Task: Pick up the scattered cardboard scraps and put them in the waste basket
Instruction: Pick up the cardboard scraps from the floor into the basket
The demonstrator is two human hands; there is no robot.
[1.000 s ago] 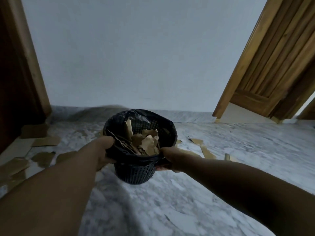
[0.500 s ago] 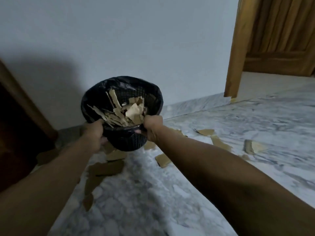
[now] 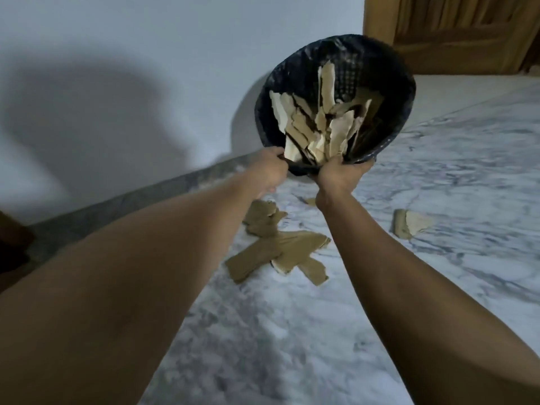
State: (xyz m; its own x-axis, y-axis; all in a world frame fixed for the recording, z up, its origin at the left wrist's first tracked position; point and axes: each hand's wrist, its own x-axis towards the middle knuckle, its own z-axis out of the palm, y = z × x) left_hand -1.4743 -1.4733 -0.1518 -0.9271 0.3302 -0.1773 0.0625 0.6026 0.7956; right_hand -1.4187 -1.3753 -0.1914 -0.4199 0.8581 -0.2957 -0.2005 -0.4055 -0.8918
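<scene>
— Since we log near things first, what sits closest?
— We see the left forearm (image 3: 140,276) and the right forearm (image 3: 415,276), both bare, reaching forward over the marble floor (image 3: 263,346), which is white with grey veins.
— Anything on the floor?
— We tag a pile of cardboard scraps (image 3: 277,252), brown and overlapping, lying flat between the two arms. A folded scrap (image 3: 409,223) lies apart from the pile, right of the right arm. A small scrap (image 3: 310,201) pokes out just beside the right wrist.
— Hands?
— We mark the left hand (image 3: 270,171) clamped on the near rim of the waste basket (image 3: 388,92), fingers curled over the edge. The right hand (image 3: 340,175) grips the same rim just beside it, with fingers wrapped under the basket's wall. Both are closed on the basket, and neither holds a scrap.
— Where's the basket?
— We see it lifted off the floor and tipped, mouth facing us. It's dark mesh with a black bin liner (image 3: 295,62) over the rim. Torn cardboard strips (image 3: 321,124), pale, are heaped inside against the lower wall, close to both hands.
— Behind it?
— We note the grey skirting (image 3: 146,197) along the floor edge, the pale wall (image 3: 175,39) with soft shadows on it, and a wooden door frame (image 3: 377,21) at top right.
</scene>
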